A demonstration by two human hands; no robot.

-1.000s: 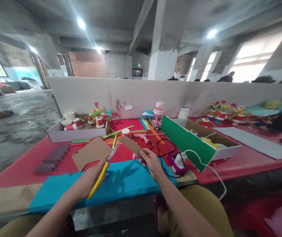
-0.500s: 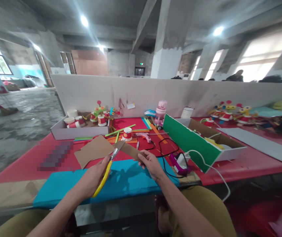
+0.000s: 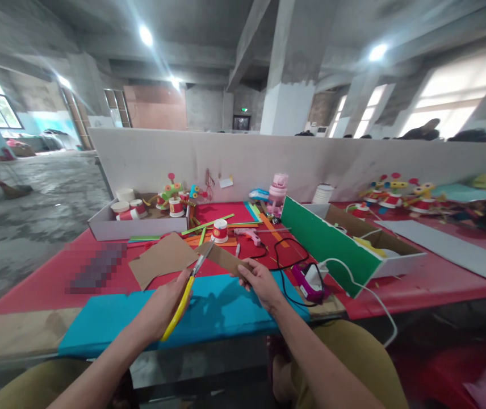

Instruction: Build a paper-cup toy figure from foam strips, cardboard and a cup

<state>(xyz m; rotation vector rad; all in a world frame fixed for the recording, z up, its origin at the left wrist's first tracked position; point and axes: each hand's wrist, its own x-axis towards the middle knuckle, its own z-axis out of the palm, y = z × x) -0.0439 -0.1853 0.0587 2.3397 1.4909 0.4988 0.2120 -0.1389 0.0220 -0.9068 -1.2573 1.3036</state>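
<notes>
My left hand [image 3: 174,301] is closed around the yellow handles of a pair of scissors [image 3: 179,312], whose metal blades point up and to the right. The blades meet the left end of a brown cardboard strip [image 3: 226,261]; whether they cut into it I cannot tell. At the strip's right end, my right hand [image 3: 260,282] pinches it between thumb and fingers. A larger piece of brown cardboard [image 3: 162,261] lies flat to the left of the blades. Just beyond the strip stands a red and white paper cup [image 3: 220,231], upside down.
Blue cloth or sheet [image 3: 141,318] covers the table's front edge. A pink glue gun [image 3: 247,234] lies behind the strip. To the right are a purple power strip [image 3: 311,284] with cables and a green-sided box [image 3: 332,244]. A white box [image 3: 136,228] holds cups at left.
Almost nothing differs. The view has shifted very slightly; both hands keep hold of the scissors and the cardboard strip in the same place.
</notes>
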